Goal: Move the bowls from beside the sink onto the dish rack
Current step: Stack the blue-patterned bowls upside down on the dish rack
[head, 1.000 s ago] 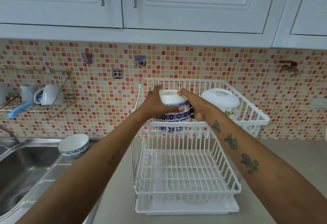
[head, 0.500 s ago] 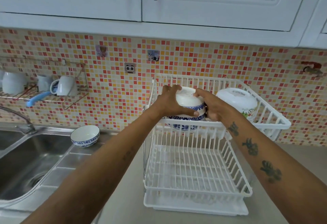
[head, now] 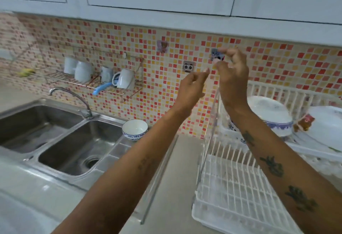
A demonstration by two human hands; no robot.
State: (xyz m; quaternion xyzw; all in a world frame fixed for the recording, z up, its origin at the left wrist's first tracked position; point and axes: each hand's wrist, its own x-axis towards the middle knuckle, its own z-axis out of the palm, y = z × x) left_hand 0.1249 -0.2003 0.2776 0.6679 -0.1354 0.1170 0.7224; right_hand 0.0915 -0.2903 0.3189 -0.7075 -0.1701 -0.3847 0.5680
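Blue-and-white porcelain sits in two places: inverted bowls [head: 272, 115] rest rim-down on the dish rack's [head: 231, 196] upper tier, likely so water drains, while one bowl [head: 135, 129] stands upright on the sink's [head: 79, 148] drainboard, at its back edge against the mosaic wall. Both hands hang empty above the rack's left edge, the left hand [head: 192, 87] and right hand [head: 232, 78] with fingers loosely curled, gripping nothing. Open counter between rack and drainboard leaves a free path to that bowl.

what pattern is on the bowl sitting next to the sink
The bowl is white inside, with a blue-and-white patterned band round its outside, seen in the head view.
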